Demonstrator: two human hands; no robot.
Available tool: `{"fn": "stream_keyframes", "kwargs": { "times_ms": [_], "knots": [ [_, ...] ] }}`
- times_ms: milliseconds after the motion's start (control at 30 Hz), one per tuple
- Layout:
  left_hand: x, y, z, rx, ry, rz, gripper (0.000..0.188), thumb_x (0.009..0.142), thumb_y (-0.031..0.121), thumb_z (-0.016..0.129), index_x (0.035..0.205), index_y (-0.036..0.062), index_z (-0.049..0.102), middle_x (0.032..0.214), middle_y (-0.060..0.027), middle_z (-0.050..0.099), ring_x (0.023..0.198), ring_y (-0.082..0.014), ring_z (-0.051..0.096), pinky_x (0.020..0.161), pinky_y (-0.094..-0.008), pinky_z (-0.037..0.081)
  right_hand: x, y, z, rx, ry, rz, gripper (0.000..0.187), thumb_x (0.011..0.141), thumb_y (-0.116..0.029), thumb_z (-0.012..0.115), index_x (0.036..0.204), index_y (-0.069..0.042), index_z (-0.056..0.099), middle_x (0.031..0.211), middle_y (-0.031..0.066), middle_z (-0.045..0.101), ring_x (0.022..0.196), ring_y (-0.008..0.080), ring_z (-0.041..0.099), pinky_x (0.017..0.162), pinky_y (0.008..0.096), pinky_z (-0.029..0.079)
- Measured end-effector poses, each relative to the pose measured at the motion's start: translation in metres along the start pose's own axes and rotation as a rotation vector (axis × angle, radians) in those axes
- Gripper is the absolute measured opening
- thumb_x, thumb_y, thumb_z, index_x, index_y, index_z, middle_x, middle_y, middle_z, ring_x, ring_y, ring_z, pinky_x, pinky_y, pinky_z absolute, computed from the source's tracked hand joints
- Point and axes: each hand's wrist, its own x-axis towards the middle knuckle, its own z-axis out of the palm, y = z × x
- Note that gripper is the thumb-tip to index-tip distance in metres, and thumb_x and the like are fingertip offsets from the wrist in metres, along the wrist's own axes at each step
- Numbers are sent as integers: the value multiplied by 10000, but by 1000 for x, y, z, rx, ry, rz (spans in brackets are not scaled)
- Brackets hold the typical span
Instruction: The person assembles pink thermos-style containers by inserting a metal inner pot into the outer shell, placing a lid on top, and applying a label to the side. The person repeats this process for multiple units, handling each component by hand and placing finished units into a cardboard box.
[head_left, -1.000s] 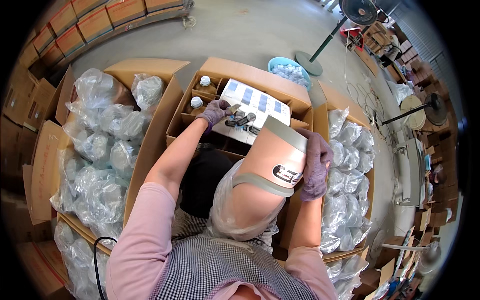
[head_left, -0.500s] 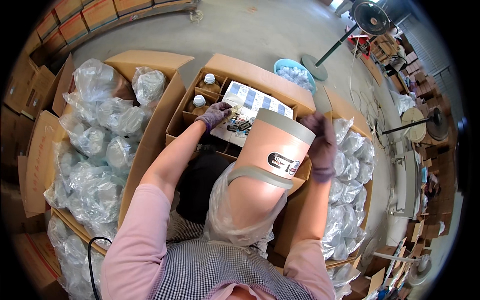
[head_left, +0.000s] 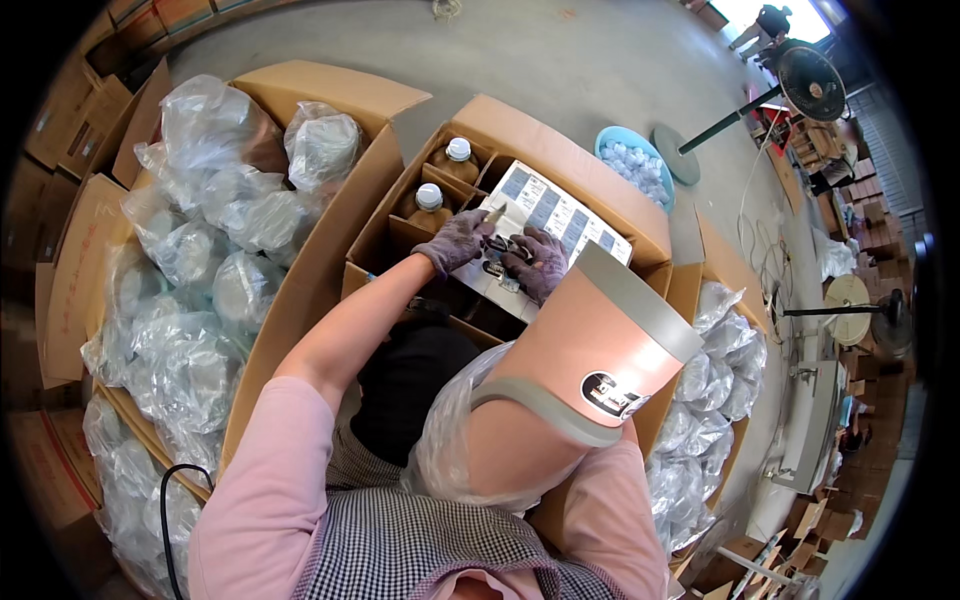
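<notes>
My left hand (head_left: 462,243), in a purple-grey glove, is closed with its fingers pinched at the edge of a small sheet of dark oval stickers (head_left: 494,268). My right hand (head_left: 541,263), gloved alike, has its fingertips curled onto the same stickers; what they grip is hidden. Both hands are over a white box top (head_left: 560,216) printed with blue-grey blocks, resting on an open divided carton (head_left: 540,128). Tilted across my lap is a pink cylindrical container (head_left: 590,345) with grey bands and a dark oval label. A clear plastic bag (head_left: 450,425) wraps its lower part.
Two brown bottles with white caps (head_left: 429,200) stand in the carton's compartments. A big carton of plastic-wrapped containers (head_left: 245,225) is at left, another (head_left: 715,370) at right. Beyond are a blue basin (head_left: 612,136) of pale pieces and a standing fan (head_left: 811,82).
My right hand has left the right side of the pink container and come over to the stickers beside my left hand. The container leans further right, and the whole view has shifted.
</notes>
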Motion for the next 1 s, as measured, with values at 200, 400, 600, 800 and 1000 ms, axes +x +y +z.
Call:
{"fn": "stream_keyframes", "kwargs": {
  "times_ms": [200,400,600,800,1000],
  "knots": [
    [-2,18,-3,-399,121,-100,306,1015,293,510,1236,85,552,850,-32,591,686,-104,547,603,-280,480,-30,56,-18,52,126,119,467,878,-371,667,1256,-97,643,1370,112,560,1282,304,488,1120,428,326],
    [-28,70,-32,-577,115,-277,425,1008,474,486,1173,97,589,755,42,515,606,-49,458,545,-224,396,-50,68,-51,520,318,360,426,957,-296,586,1294,-36,596,1329,111,586,1224,258,545,1077,377,398],
    [-93,149,-52,-452,205,19,350,973,439,598,1054,99,609,770,30,547,632,-48,490,563,-224,425,-69,-16,-207,1179,443,-46,392,1028,-228,493,1341,3,541,1323,116,591,1180,224,592,1044,337,457],
    [-137,204,-29,-168,131,430,204,1006,207,572,1103,30,604,921,-10,599,747,-63,537,677,-212,461,-101,-126,-219,177,80,-194,422,972,-334,555,1303,-77,602,1221,162,652,1113,340,623,980,372,481],
    [-207,238,-20,62,17,378,241,916,63,666,1146,4,626,968,-23,659,769,-90,592,673,-235,484,-137,-134,-246,542,124,-28,411,938,-335,640,1176,-2,679,1011,146,720,925,172,666,851,312,518]
  ]
}}
